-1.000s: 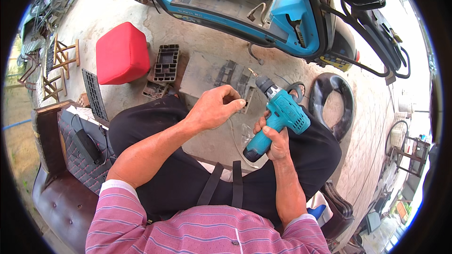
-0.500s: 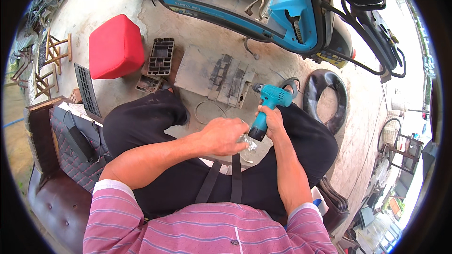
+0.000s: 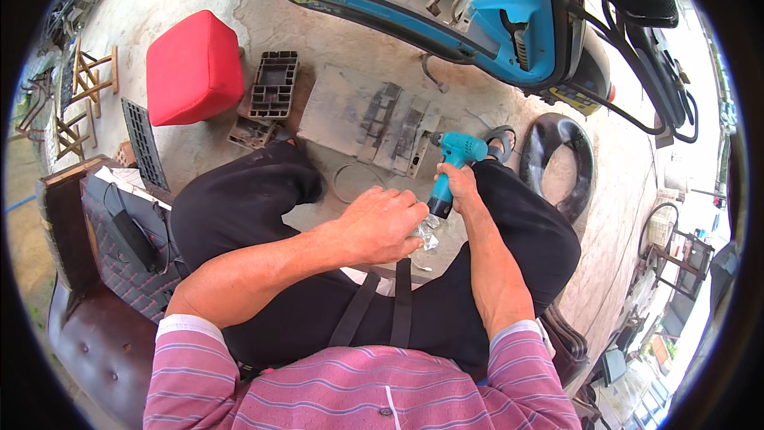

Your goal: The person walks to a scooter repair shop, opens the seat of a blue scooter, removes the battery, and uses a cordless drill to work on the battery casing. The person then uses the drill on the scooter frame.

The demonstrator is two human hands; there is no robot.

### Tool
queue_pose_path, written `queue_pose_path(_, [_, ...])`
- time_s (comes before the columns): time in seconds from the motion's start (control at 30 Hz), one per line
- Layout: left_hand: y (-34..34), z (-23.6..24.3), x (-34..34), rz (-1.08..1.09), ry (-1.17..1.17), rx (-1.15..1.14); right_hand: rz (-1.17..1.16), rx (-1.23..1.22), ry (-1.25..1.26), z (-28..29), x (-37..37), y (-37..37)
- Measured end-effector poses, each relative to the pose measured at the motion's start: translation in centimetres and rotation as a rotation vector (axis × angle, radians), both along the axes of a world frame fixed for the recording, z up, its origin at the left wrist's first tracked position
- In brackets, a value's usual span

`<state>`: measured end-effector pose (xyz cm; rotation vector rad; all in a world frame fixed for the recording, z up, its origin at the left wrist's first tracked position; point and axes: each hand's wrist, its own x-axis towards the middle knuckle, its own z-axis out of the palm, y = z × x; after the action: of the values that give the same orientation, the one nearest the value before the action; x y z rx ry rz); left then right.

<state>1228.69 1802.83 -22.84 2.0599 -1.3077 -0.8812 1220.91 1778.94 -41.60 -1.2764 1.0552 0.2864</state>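
Observation:
My right hand (image 3: 458, 185) grips the handle of a teal cordless drill (image 3: 461, 146) with a black battery at its base. The drill lies level, its chuck pointing left beside the right end of a grey metal box (image 3: 334, 103) on the floor. Close to the battery, my left hand (image 3: 378, 227) is closed, back upward. Crumpled clear plastic (image 3: 430, 232), like a small bag, sticks out from its fingers. What else those fingers may hold is hidden. Dark strips cross the metal box.
Ahead stands a blue scooter (image 3: 501, 12) with an open floor compartment. A red stool (image 3: 191, 72) and black divided trays (image 3: 273, 87) are at the left. Beside my right foot rests a black inner tube (image 3: 557, 163). A brown padded seat (image 3: 107, 350) is at the lower left.
The view has shifted slightly. My right hand has carried the drill a little farther forward along the box's end. My left hand has turned, showing more of its back, still with the clear plastic.

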Motion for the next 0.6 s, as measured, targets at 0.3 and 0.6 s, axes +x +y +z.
queue_pose_path(0.3, [0.7, -0.1, 0.8, 0.043, -0.007, -0.029, 0.026, -0.057, 0.061, -0.1, 0.2, 0.5])
queue_pose_path(0.6, [1.1, 0.1, 0.7, 0.074, -0.013, -0.085, 0.021, -0.049, 0.052, -0.1, -0.1, 0.8])
